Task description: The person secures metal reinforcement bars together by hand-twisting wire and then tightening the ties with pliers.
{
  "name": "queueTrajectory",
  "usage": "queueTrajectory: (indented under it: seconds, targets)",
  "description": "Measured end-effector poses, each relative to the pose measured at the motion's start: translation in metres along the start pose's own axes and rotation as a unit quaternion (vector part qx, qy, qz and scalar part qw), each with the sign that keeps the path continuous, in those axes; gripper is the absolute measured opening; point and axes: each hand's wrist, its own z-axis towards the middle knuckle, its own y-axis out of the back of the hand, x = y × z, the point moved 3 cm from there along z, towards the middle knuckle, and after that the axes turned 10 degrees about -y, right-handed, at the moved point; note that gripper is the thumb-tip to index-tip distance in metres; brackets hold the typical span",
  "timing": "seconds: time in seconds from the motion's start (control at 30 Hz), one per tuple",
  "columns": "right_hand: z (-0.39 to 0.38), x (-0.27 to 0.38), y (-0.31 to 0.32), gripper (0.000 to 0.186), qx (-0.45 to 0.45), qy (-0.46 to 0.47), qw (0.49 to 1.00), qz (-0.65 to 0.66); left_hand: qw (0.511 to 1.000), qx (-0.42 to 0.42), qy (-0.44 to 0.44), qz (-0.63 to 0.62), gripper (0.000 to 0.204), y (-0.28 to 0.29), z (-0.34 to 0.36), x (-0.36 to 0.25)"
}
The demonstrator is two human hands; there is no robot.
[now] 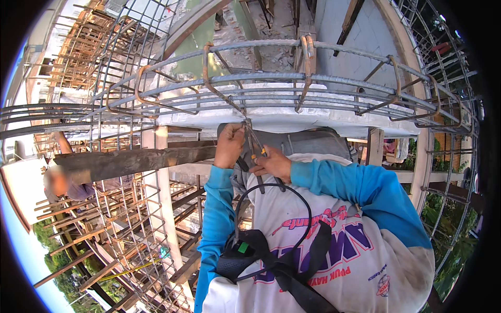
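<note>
My right hand (pixel 274 165) is closed around the handles of a pair of pincers (pixel 254 144), dark metal with yellow on the grips. The pincers' jaws point up at the lower bar of a rebar cage (pixel 261 83), where a rusty stirrup (pixel 225 96) comes down to it. Just left of the jaws, my left hand (pixel 230 146) is closed in a pinch, knuckles up. What lies between its fingertips is too small to make out. Both hands are close together in front of my chest, below the cage.
A rough timber beam (pixel 135 163) runs leftward from beside my left hand. Behind the cage lies a white block ledge (pixel 271 112). Upright rebar grids stand on both sides. Another person (pixel 60 182) is at the far left. A black cable (pixel 308 201) loops over my shirt.
</note>
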Motion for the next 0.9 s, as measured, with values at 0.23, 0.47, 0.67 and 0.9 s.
queueTrajectory:
  seconds: [0.23, 0.47, 0.67, 0.9]
  targets:
    - [-0.005, 0.019, 0.009, 0.033, -0.096, 0.065, 0.976, -0.185, 0.994, -0.018, -0.040, 0.097, 0.015, -0.001, -0.003, -0.005]
    - [0.003, 0.007, 0.004, 0.031, -0.092, 0.046, 0.994, -0.045, 0.992, -0.004, -0.049, 0.120, 0.018, 0.000, -0.004, -0.006]
    - [0.010, 0.010, -0.002, 0.032, 0.090, -0.077, 0.987, 0.106, 0.994, 0.024, 0.073, -0.081, 0.027, 0.000, -0.011, 0.021]
    - [0.012, 0.011, 0.000, 0.038, 0.280, -0.210, 0.910, 0.221, 0.981, 0.074, 0.118, -0.132, 0.040, -0.025, 0.008, 0.032]
